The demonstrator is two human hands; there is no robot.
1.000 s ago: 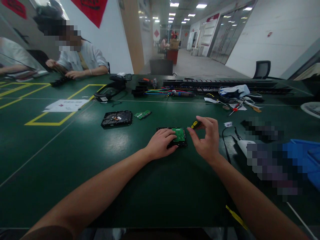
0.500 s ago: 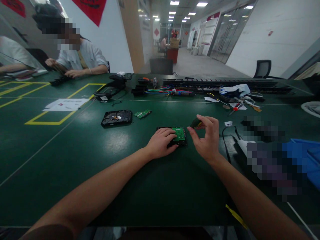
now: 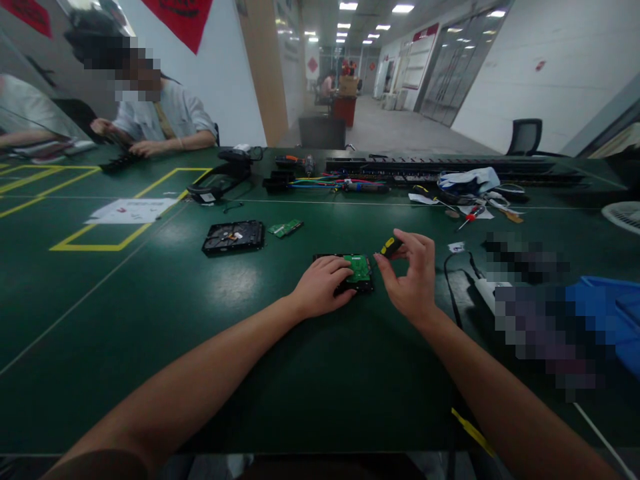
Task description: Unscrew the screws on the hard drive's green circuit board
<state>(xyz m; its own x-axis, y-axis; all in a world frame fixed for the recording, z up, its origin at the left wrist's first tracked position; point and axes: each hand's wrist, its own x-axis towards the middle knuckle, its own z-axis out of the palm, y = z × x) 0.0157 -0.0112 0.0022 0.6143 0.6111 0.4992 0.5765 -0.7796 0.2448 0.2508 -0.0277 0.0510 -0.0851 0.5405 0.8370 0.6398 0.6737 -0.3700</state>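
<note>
A hard drive (image 3: 361,268) lies on the green table with its green circuit board facing up. My left hand (image 3: 323,285) grips it from the left, fingers across the board and thumb along the near edge, hiding its left part. Just right of the drive, my right hand (image 3: 413,273) pinches a screwdriver (image 3: 391,247) with a black and yellow handle. The screwdriver leans, its lower end by the fingertips near the drive's right edge; the tip is too small to make out. Farther left lie another hard drive (image 3: 233,237) and a loose green circuit board (image 3: 286,229).
A power strip (image 3: 487,293) with a black cable and a blue bin (image 3: 607,313) are at the right. Behind are a red-handled screwdriver (image 3: 473,216), bundled wires (image 3: 330,181), and a black headset-like device (image 3: 220,180). A co-worker (image 3: 160,123) sits at the far left.
The screwdriver handle has turned in my right fingers, so more yellow shows. My left hand and the hard drive have stayed in place.
</note>
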